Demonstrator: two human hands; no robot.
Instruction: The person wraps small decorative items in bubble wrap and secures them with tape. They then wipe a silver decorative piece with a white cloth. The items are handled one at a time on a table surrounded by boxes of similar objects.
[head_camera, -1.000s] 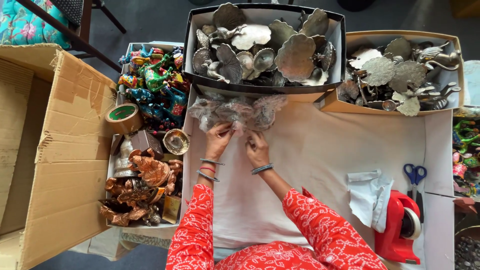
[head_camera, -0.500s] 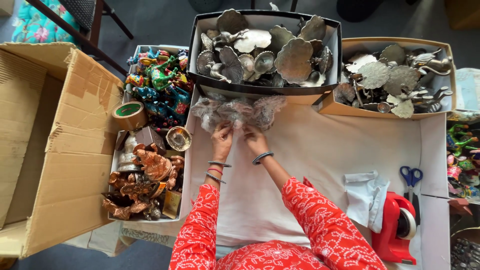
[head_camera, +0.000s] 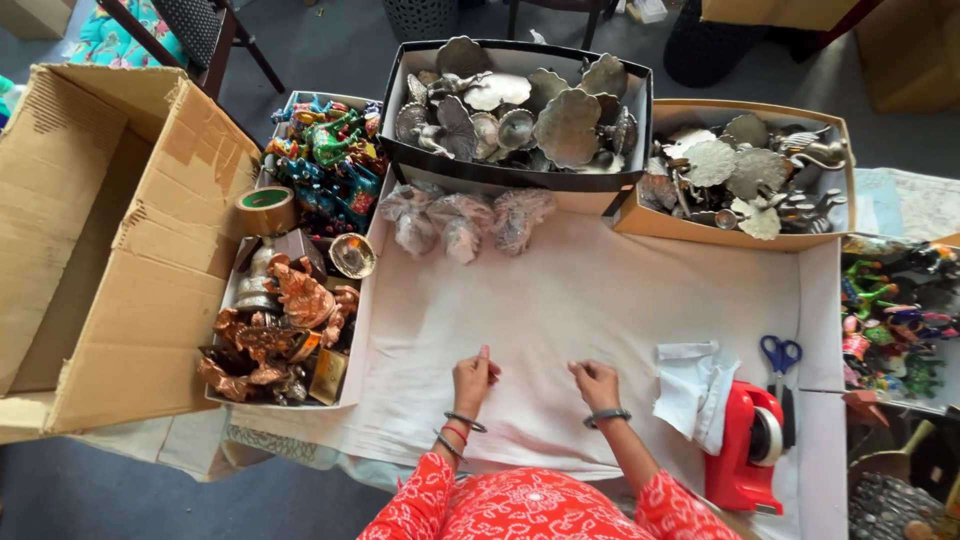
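White table sheet (head_camera: 600, 300) | left hand (head_camera: 474, 377), right hand (head_camera: 597, 384) resting, fingers curled, empty | black box (head_camera: 520, 175) beyond

We see a table covered with a white cloth (head_camera: 600, 300). Our left hand (head_camera: 473, 379) and right hand (head_camera: 597, 384) rest on it, fingers loose. Well beyond the hands lie three wrapped bundles (head_camera: 460, 218), then a black box (head_camera: 520, 100) and a tan box (head_camera: 745, 175) of metal pieces. Right of the right hand lie white paper (head_camera: 695, 385), a red tape dispenser (head_camera: 745, 450) and scissors (head_camera: 780, 360), possibly touching it
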